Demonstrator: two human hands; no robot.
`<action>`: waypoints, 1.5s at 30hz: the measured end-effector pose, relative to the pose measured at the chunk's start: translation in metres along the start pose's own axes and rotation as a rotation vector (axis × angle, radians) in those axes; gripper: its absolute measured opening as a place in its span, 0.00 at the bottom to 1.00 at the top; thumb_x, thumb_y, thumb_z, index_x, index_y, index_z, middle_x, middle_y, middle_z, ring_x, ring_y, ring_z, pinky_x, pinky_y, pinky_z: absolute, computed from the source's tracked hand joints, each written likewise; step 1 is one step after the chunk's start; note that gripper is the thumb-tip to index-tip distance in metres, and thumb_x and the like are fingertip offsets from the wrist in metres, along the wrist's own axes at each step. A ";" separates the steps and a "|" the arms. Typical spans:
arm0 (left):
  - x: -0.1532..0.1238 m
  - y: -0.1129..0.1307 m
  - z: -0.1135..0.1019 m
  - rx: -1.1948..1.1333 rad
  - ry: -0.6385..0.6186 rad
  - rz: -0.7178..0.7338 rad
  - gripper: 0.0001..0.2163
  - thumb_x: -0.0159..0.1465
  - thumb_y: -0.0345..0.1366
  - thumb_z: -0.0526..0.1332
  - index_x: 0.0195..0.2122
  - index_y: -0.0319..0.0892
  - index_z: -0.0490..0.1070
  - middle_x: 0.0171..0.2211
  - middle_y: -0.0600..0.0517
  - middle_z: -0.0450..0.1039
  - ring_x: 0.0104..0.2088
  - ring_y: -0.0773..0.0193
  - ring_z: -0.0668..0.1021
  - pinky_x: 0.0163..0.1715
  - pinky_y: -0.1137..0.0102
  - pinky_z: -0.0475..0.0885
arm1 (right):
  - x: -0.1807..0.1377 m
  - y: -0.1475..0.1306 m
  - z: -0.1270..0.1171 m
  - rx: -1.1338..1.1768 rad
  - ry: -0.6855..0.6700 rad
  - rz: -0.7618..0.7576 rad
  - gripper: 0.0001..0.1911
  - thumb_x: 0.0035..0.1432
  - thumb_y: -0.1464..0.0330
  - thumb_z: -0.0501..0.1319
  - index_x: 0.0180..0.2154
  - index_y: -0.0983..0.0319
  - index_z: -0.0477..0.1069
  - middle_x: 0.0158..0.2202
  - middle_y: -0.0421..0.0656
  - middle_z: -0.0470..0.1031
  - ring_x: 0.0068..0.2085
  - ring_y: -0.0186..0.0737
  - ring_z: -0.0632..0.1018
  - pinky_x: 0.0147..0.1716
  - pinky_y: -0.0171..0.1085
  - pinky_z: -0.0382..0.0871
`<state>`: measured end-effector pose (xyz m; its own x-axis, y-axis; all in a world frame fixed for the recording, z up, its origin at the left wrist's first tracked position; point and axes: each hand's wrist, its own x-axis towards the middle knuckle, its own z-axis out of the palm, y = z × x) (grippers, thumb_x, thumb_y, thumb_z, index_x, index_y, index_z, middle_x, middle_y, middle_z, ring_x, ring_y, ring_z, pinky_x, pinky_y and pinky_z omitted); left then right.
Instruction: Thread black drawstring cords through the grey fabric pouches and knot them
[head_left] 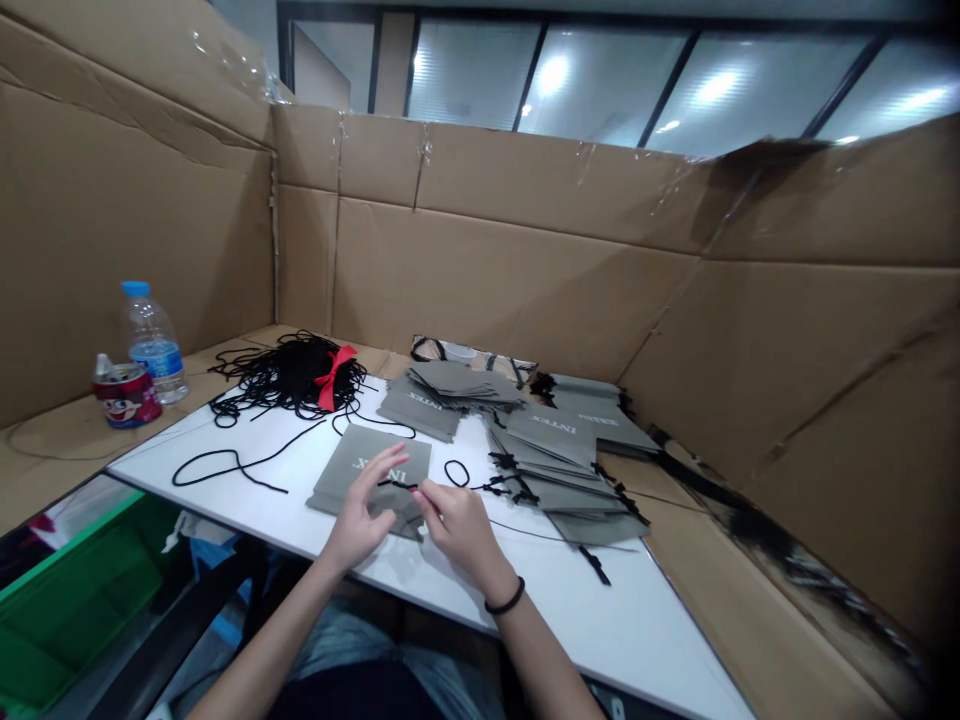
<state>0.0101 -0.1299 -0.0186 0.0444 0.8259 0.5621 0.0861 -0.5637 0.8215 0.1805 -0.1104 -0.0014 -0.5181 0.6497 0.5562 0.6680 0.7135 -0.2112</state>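
A flat grey drawstring pouch (pixel 337 470) printed INTEX lies on the white table in front of me, its lettering upside down from my side. Over it, my right hand (pixel 457 525) pinches a short stretch of black cord (pixel 397 485) between thumb and forefinger. My left hand (pixel 366 515) is beside the cord's other end, thumb and fingers apart and curved above the pouch. A loop of black cord (pixel 456 473) shows just past my right hand. Whether the cord runs through the pouch is hidden by my fingers.
A heap of black cords (pixel 289 375) with a red ribbon (pixel 334 378) sits at the back left. Grey pouches are stacked behind (pixel 465 385) and at right (pixel 555 470). A water bottle (pixel 157 345) and red tin (pixel 126 395) stand left. Cardboard walls (pixel 487 250) enclose the table.
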 end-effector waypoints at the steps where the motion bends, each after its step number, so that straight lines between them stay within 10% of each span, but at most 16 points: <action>1: 0.000 0.001 0.000 0.063 -0.047 0.058 0.30 0.47 0.20 0.52 0.52 0.45 0.69 0.59 0.48 0.65 0.62 0.54 0.63 0.60 0.54 0.58 | 0.000 0.000 0.000 -0.001 -0.006 -0.004 0.16 0.66 0.67 0.48 0.26 0.61 0.65 0.19 0.38 0.68 0.21 0.31 0.67 0.23 0.32 0.49; 14: 0.001 0.006 0.003 0.171 -0.126 -0.007 0.08 0.60 0.27 0.56 0.37 0.40 0.73 0.33 0.50 0.70 0.37 0.62 0.74 0.40 0.67 0.69 | -0.006 0.001 -0.008 -0.052 -0.026 -0.070 0.17 0.66 0.67 0.47 0.27 0.62 0.67 0.20 0.39 0.68 0.23 0.32 0.69 0.25 0.33 0.50; 33: -0.009 0.009 0.001 0.586 -0.336 -0.106 0.17 0.58 0.28 0.57 0.49 0.43 0.64 0.49 0.44 0.68 0.51 0.52 0.70 0.49 0.59 0.68 | -0.043 0.023 -0.055 -0.360 0.218 0.281 0.14 0.66 0.67 0.52 0.30 0.61 0.73 0.26 0.41 0.76 0.27 0.34 0.74 0.27 0.34 0.54; 45: -0.010 0.008 -0.008 0.554 -0.471 -0.045 0.10 0.63 0.32 0.57 0.46 0.42 0.70 0.38 0.47 0.74 0.39 0.58 0.74 0.39 0.64 0.71 | -0.055 0.003 -0.029 -0.137 -0.157 0.285 0.12 0.65 0.66 0.52 0.32 0.60 0.70 0.24 0.41 0.72 0.27 0.36 0.71 0.26 0.36 0.51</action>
<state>0.0028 -0.1426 -0.0171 0.4422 0.8357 0.3257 0.5832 -0.5438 0.6034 0.2263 -0.1516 -0.0096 -0.3692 0.8576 0.3579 0.8576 0.4628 -0.2242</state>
